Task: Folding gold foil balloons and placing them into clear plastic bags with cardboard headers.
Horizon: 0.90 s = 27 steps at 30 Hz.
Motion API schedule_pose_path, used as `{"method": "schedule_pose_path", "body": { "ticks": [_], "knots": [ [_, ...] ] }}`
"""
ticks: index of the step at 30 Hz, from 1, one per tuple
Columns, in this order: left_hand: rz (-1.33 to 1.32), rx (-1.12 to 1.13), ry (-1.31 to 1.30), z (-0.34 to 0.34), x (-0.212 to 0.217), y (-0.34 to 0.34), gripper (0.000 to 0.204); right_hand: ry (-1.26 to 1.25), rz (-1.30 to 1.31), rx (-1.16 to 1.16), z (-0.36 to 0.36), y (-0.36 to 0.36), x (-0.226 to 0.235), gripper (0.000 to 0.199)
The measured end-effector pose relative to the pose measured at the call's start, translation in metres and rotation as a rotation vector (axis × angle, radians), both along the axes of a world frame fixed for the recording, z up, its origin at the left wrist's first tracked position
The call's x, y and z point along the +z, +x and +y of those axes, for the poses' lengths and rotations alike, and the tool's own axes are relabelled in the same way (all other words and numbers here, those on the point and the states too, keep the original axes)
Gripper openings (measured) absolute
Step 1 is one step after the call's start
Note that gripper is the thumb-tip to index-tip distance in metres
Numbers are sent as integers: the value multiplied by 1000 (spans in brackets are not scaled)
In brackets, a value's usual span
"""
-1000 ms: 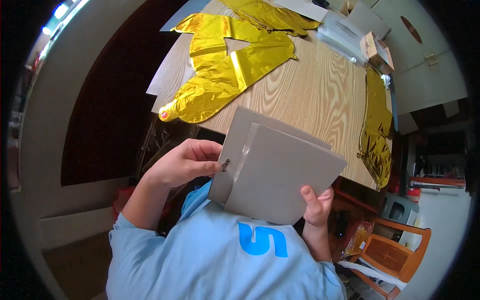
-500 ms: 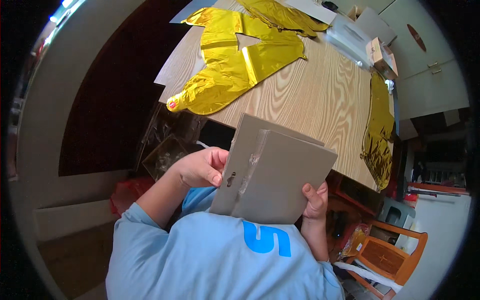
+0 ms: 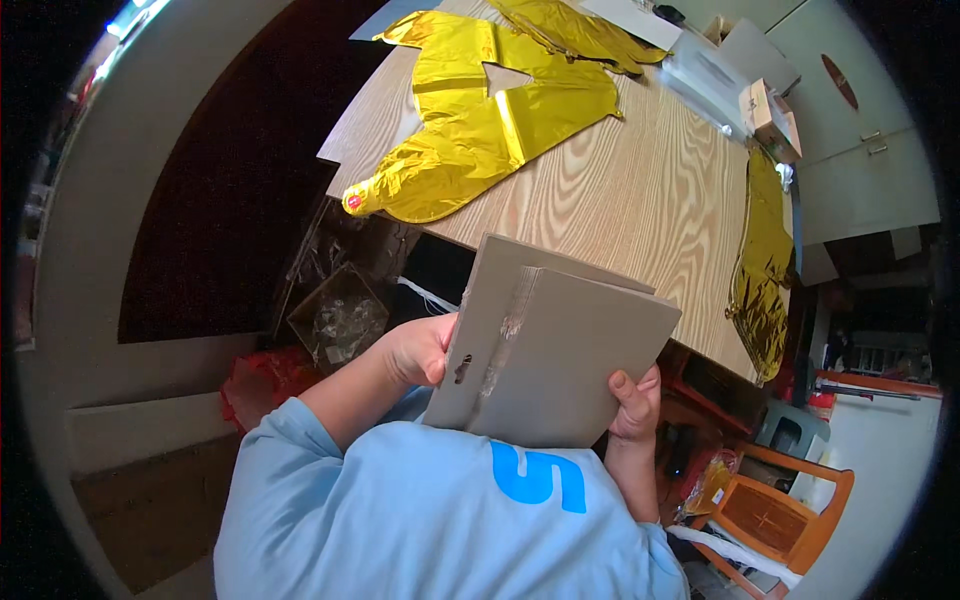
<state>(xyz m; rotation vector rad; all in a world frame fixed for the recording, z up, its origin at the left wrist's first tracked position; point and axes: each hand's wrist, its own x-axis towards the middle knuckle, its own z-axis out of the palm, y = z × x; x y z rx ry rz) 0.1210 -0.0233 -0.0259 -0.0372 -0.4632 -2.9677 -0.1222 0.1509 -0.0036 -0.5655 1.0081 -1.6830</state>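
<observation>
Upright in front of my chest is a stack of grey-brown cardboard sheets, tilted a little. A hanger-shaped hole is cut near the left edge of the back sheet, and a strip of crinkled clear tape or film runs down beside the front sheets. My left hand is closed on the left edge, thumb at the front and the other fingers hidden behind. At the lower right edge, my right hand grips the stack, its thumb on the front face.
Across the wood-grain table lies a flat gold foil balloon, with more gold foil behind it. Another gold foil piece hangs over the right edge. A small cardboard box stands far right; a wooden chair is lower right.
My left hand has moved slightly right, its fingers going behind the cardboard's left edge. The right hand keeps its hold, and the whole view has shifted slightly.
</observation>
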Motion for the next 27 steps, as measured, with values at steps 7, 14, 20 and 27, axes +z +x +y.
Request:
{"method": "schedule_pose_path", "body": {
  "ticks": [7,14,20,27],
  "knots": [
    [-135,60,218,14,-17,-2,85,-2,-19,-6,-2,2,2,40],
    [-86,27,299,11,-19,-4,74,30,6,-46,-3,5,6,42],
    [-44,125,29,10,-1,0,47,18,47,-23,5,-3,0,47],
    [-245,168,-246,3,12,11,29,4,147,-66,5,-3,7,47]
  ]
}}
